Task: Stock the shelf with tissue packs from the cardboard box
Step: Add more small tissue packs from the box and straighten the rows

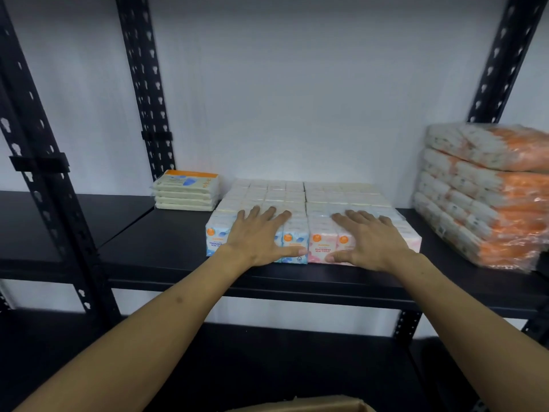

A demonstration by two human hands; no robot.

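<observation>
Now the left hand (pixel 258 236) and right hand (pixel 368 239) press flat, fingers spread, on shelved tissue packs (pixel 297 200).

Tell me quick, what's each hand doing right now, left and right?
Left hand: open, fingers spread flat on the blue pack, thumb on its front.
Right hand: open, flat on the pink pack, thumb on its front.

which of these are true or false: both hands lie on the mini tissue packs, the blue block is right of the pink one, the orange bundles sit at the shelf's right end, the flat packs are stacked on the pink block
1. True: the left hand and right hand lie on the packs.
2. False: the blue block sits left of the pink block.
3. True: the orange bundles sit at the right end of the shelf.
4. False: the flat packs stand apart, back left.
</observation>
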